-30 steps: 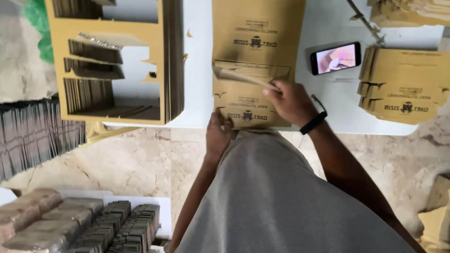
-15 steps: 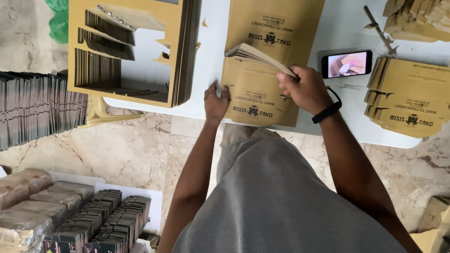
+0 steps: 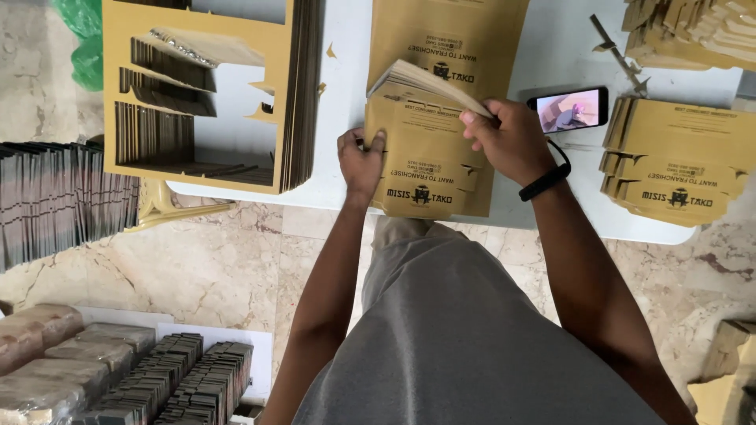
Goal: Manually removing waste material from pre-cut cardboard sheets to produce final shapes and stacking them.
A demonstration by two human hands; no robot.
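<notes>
Sorting progress: we judged it midway; a finished pile of flat tan cardboard box blanks (image 3: 677, 161) lay at the right of the white bench (image 3: 346, 94), more stock remained.
Working stack: the tan printed cardboard blanks (image 3: 425, 157) lay at the bench's near edge.
Left hand (image 3: 361, 161): we pressed it half-closed on the stack's left edge.
Right hand (image 3: 512, 142): we curled it around lifted top sheets.

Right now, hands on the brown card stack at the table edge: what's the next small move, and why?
Probably peel the lifted top sheets clear of the stack with the right hand. Its fingers already grip their raised edge, fanned up and apart from the flat cards below, while the left hand presses the stack's left side, pinning it to the white table so it should not slide.
</notes>
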